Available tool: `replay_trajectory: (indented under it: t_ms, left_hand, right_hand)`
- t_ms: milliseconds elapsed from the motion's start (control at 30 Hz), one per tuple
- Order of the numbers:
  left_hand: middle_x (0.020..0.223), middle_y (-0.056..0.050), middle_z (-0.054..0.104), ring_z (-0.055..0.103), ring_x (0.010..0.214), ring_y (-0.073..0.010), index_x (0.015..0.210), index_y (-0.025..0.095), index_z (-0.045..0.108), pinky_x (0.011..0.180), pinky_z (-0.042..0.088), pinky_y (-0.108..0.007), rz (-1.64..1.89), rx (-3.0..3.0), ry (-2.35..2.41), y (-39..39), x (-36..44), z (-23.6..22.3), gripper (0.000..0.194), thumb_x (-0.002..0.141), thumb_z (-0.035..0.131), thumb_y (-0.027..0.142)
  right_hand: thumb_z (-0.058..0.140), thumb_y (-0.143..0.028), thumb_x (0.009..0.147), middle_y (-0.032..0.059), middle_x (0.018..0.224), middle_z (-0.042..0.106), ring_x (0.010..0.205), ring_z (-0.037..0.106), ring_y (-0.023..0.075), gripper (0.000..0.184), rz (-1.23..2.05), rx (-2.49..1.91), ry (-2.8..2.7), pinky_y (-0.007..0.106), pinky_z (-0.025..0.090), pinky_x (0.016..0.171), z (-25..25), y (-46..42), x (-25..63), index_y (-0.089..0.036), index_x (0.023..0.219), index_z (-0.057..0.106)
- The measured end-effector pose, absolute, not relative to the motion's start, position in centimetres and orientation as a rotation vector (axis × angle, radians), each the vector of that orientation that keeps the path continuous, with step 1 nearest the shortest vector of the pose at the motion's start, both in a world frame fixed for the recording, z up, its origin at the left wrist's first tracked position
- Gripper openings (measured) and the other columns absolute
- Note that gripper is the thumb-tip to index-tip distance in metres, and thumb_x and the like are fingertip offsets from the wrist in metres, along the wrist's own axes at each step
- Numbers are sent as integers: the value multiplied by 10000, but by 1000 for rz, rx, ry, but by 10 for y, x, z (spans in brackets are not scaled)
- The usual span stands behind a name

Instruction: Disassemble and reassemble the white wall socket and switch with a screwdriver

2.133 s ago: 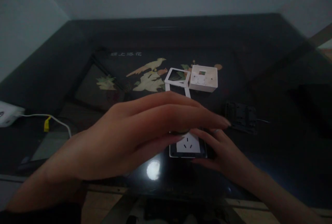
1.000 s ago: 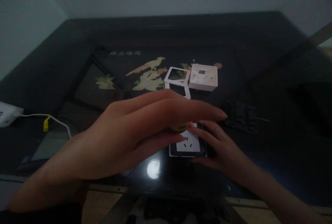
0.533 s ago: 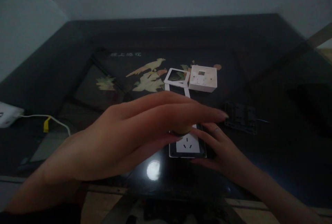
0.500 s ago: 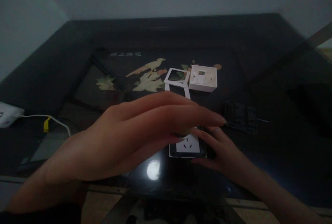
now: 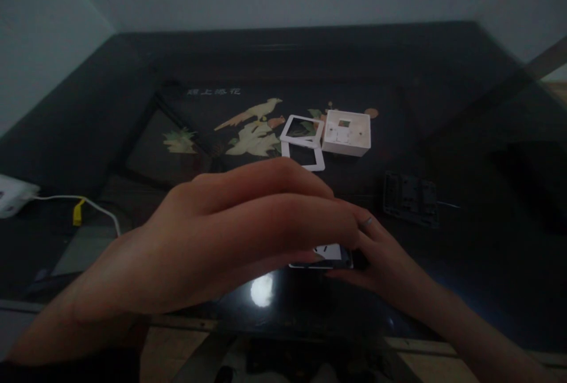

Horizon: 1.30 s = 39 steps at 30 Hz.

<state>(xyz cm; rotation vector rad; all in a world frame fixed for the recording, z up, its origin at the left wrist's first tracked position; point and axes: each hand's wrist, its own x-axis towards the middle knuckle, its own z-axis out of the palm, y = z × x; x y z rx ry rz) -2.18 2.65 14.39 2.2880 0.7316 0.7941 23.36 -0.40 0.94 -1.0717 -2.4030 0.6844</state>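
Note:
My left hand (image 5: 230, 235) reaches across the middle of the view, fingers together and curved down, the thumb tucked beneath them. It covers most of a white wall socket (image 5: 330, 251) in a dark frame that lies on the dark glass table (image 5: 465, 135). What sits between thumb and fingers is hidden. My right hand (image 5: 390, 259) comes in from the lower right and grips the socket's right edge, a ring on one finger.
Two thin white square frames (image 5: 300, 141) lie beyond the hands, beside a white mounting box (image 5: 346, 132). A black plastic part (image 5: 410, 198) rests to the right. At the left edge sit a white device (image 5: 11, 194) and a white cable (image 5: 95, 207) with a yellow tag.
My left hand's fingers have dropped and curled over the socket, hiding most of its face and the yellowish thing seen under them earlier. My right hand has kept its hold.

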Motion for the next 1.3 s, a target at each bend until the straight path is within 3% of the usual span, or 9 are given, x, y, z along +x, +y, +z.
replay_trajectory:
  t_ms: [267, 500, 600, 733, 833, 967, 1033, 1200, 1300]
  left_hand:
    - [1087, 24, 716, 707, 914, -126, 1126, 263, 602, 898, 566, -220, 706, 2419, 821, 34, -26, 133, 194, 939, 623, 219]
    - [1049, 61, 687, 690, 756, -76, 1120, 300, 644, 712, 569, -124, 846, 2466, 873, 22, -18, 128, 204, 929, 652, 231]
    - [1137, 66, 682, 716, 923, -104, 1182, 304, 617, 849, 568, -123, 831, 2433, 799, 22, -18, 137, 276, 920, 665, 228]
    - [1356, 70, 619, 640, 1199, -147, 1318, 347, 554, 1010, 527, -184, 722, 2405, 668, 26, -22, 147, 463, 960, 500, 58]
    - [1221, 53, 684, 696, 1060, -125, 1309, 328, 554, 892, 574, -160, 706, 2365, 675, 26, -23, 143, 392, 977, 526, 122]
    - [1009, 68, 695, 713, 758, -84, 1060, 312, 669, 663, 579, -139, 861, 2398, 886, 25, -21, 131, 148, 916, 675, 278]
    - [1019, 42, 704, 714, 779, -99, 1041, 288, 667, 695, 588, -157, 901, 2434, 826, 27, -20, 131, 154, 892, 699, 268]
    - [1311, -5, 673, 642, 1179, -142, 1306, 213, 549, 1019, 516, -191, 756, 2440, 710, 33, -23, 145, 375, 944, 572, 117]
    - [1181, 2, 723, 711, 1009, -158, 1224, 259, 627, 912, 581, -246, 724, 2379, 750, 32, -24, 144, 272, 969, 565, 186]
  right_hand:
    - [753, -239, 791, 156, 1529, 411, 1359, 474, 350, 761, 678, -1111, -2423, 574, 516, 1010, 11, -4, 233, -294, 1465, 404]
    - [766, -252, 788, 146, 1533, 417, 1347, 489, 345, 789, 666, -1068, -2389, 567, 520, 1009, 8, -5, 233, -307, 1474, 381]
    - [766, -250, 788, 147, 1532, 422, 1355, 483, 356, 793, 671, -1093, -2403, 580, 513, 1013, 10, -5, 233, -310, 1477, 378]
    - [769, -261, 783, 157, 1530, 421, 1349, 486, 370, 803, 674, -1086, -2409, 604, 512, 1000, 10, -4, 233, -315, 1480, 374]
    - [767, -258, 786, 153, 1539, 415, 1347, 489, 360, 792, 674, -1074, -2396, 583, 523, 997, 9, -4, 234, -307, 1478, 386]
    - [752, -268, 794, 129, 1531, 437, 1332, 509, 351, 760, 691, -1087, -2367, 579, 519, 1007, 8, -5, 234, -318, 1471, 411]
    - [753, -261, 793, 138, 1532, 434, 1338, 502, 354, 758, 674, -1091, -2383, 577, 519, 1008, 8, -5, 234, -308, 1469, 412]
    - [779, -248, 773, 168, 1533, 408, 1368, 465, 364, 784, 625, -1090, -2438, 587, 511, 1014, 10, -5, 233, -285, 1458, 399]
    - [785, -246, 769, 165, 1536, 405, 1363, 471, 357, 795, 638, -1084, -2424, 583, 511, 1016, 10, -4, 233, -289, 1459, 394]
